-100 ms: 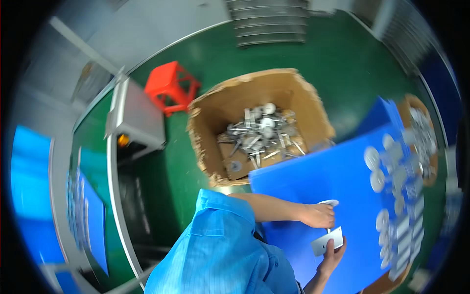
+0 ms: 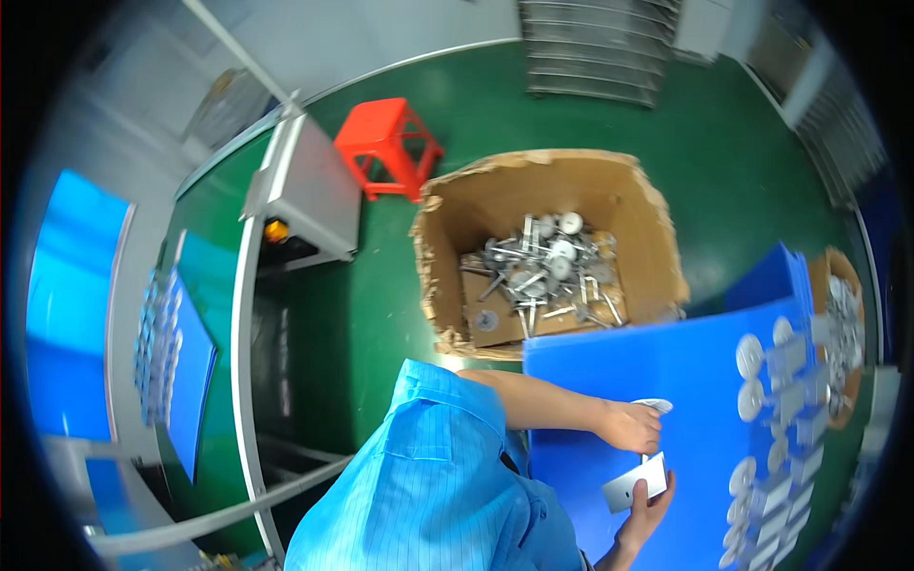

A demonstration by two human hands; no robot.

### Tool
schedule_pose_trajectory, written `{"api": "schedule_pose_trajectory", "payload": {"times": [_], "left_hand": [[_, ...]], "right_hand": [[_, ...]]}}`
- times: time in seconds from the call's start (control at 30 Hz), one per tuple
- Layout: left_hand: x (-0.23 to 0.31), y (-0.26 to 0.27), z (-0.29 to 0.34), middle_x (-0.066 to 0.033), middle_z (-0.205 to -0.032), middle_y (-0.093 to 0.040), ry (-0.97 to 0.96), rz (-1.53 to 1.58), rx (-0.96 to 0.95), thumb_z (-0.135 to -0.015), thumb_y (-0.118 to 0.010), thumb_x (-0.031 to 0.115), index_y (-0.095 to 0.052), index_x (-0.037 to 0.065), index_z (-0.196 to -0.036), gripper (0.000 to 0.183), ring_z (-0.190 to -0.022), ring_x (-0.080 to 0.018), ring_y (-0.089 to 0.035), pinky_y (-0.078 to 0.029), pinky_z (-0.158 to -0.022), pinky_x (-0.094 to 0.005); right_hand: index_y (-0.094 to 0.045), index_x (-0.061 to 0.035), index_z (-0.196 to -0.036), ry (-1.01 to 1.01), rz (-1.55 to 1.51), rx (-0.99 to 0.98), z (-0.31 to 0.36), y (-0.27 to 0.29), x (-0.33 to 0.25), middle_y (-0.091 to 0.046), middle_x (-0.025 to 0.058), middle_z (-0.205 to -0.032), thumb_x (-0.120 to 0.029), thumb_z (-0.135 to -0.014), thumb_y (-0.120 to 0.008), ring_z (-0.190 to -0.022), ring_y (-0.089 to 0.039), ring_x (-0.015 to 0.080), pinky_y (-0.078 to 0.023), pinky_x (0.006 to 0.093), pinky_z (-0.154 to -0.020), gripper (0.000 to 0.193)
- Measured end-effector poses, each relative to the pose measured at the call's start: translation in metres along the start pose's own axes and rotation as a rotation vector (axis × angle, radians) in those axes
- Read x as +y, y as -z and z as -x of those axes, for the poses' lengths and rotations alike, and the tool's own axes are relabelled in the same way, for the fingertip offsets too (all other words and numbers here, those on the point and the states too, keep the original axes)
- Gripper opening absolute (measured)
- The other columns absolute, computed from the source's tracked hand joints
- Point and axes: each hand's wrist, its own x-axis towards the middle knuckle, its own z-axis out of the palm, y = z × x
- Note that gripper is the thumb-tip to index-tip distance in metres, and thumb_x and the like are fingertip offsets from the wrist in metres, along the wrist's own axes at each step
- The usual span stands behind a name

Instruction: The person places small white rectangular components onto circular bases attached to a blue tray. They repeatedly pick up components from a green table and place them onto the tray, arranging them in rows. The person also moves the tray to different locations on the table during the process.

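My left hand (image 2: pixel 630 426) is closed around the stem of a metal part. A pale round disc (image 2: pixel 657 405) shows just beyond its knuckles, and a short bit of stem comes out on the near side. There a white rectangular plate (image 2: pixel 632 483) with a small dark hole meets or nearly meets the stem; whether they are joined is hidden. My right hand (image 2: pixel 649 512) grips the plate's right edge, thumb on its face. Both hands are over a blue sheet-covered surface (image 2: pixel 581 381). Along its right side stand several similar parts with discs (image 2: pixel 749 357) and plates (image 2: pixel 809 464).
Beyond the blue surface, a torn-edged cardboard box (image 2: pixel 547 162) holds a heap of loose disc-and-stem parts (image 2: pixel 562 249). Another carton (image 2: pixel 852 269) with metal parts stands at the right. A red stool (image 2: pixel 381 133), a grey cabinet (image 2: pixel 319 195) and a slatted rack (image 2: pixel 600 48) are farther off.
The view has swung, so the box, stool and blue surface sit farther right in the picture. Both hands keep the same hold on the part and plate.
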Motion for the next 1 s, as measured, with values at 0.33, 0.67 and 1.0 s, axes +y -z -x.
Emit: {"api": "schedule_pose_trajectory", "payload": {"times": [0.33, 0.67, 1.0], "left_hand": [[-0.146, 0.176, 0.144, -0.0144, -0.109, -0.052, 0.959, -0.775, 0.121, -0.073, -0.057, 0.014, -0.048, 0.006, -0.114, 0.043, -0.102, -0.0282, -0.049, -0.038, -0.086, -0.0424], [-0.195, -0.04, -0.096, -0.0202, -0.132, -0.036, 0.546, 0.045, 0.031, -0.08, -0.058, 0.031, -0.037, -0.001, -0.126, 0.059, -0.123, -0.033, -0.033, -0.026, -0.102, -0.0388], [-0.281, -0.089, -0.144, -0.015, -0.108, -0.058, 0.669, 0.358, 0.209, -0.085, -0.055, 0.019, -0.053, -0.005, -0.11, 0.035, -0.095, -0.0259, -0.056, -0.043, -0.083, -0.0343]], "right_hand": [[-0.018, 0.0053, -0.133, -0.124, -0.035, 0.127, 0.028, 0.033, 0.041, -0.051, 0.0152, -0.11, -0.012, -0.073, -0.066, -0.097, -0.052, 0.0221, -0.042, 0.0323, -0.085, 0.079], [-0.038, 0.0034, -0.12, -0.526, 0.288, 0.715, 0.142, 0.057, 0.064, -0.053, 0.0202, -0.102, -0.024, -0.066, -0.071, -0.091, -0.054, 0.0315, -0.044, 0.0358, -0.078, 0.069], [-0.041, -0.0002, -0.11, -0.974, 0.432, 1.204, 0.325, 0.058, 0.197, -0.051, 0.0134, -0.084, -0.024, -0.067, -0.07, -0.076, -0.053, 0.03, -0.044, 0.0395, -0.068, 0.057]]}}
